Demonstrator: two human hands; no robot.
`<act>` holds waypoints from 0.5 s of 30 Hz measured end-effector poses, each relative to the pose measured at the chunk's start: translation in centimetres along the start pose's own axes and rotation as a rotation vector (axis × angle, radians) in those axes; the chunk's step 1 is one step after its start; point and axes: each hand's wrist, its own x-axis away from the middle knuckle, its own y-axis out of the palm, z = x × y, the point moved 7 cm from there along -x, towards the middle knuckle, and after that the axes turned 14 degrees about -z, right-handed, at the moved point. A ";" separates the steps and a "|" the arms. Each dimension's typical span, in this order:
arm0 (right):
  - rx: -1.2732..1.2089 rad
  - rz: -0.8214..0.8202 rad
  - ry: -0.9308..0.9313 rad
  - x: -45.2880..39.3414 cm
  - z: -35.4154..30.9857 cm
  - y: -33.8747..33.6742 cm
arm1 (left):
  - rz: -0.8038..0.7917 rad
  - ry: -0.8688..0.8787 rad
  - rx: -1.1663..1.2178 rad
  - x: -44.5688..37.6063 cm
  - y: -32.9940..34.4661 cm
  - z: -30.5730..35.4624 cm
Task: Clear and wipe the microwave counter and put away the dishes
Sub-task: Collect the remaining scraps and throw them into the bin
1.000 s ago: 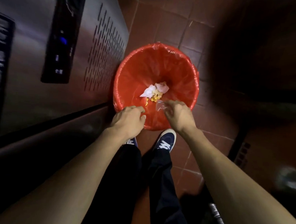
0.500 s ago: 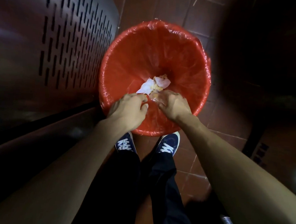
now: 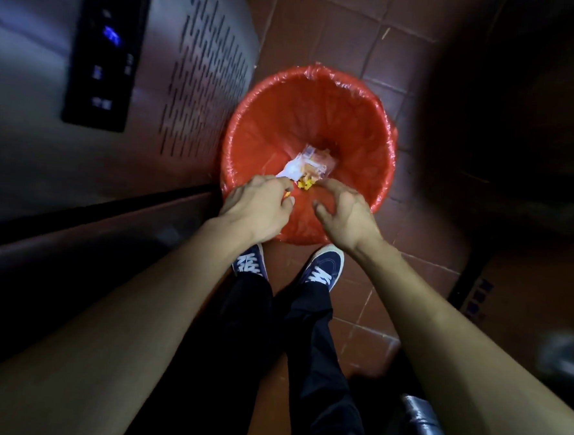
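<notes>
Left grip [image 3: 258,203] curled, holding nothing seen, right grip [image 3: 345,210] splayed apart, over red bin [image 3: 368,128].

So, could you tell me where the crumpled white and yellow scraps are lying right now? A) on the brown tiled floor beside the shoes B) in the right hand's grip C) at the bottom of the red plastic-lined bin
C: the crumpled white and yellow scraps lie at the bottom of the red plastic-lined bin, beyond both hands.
</notes>
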 end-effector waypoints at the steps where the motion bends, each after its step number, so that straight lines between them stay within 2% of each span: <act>1: -0.013 0.036 -0.004 1.6 -0.8 -1.1 | 0.005 0.004 -0.001 1.3 -0.6 0.5; 8: -0.030 0.206 -0.063 12.9 -8.7 -8.5 | 0.100 0.035 -0.019 13.3 -6.1 5.2; 15: 0.141 0.208 -0.184 22.1 -20.4 -14.0 | 0.316 0.107 -0.035 27.5 -13.6 9.3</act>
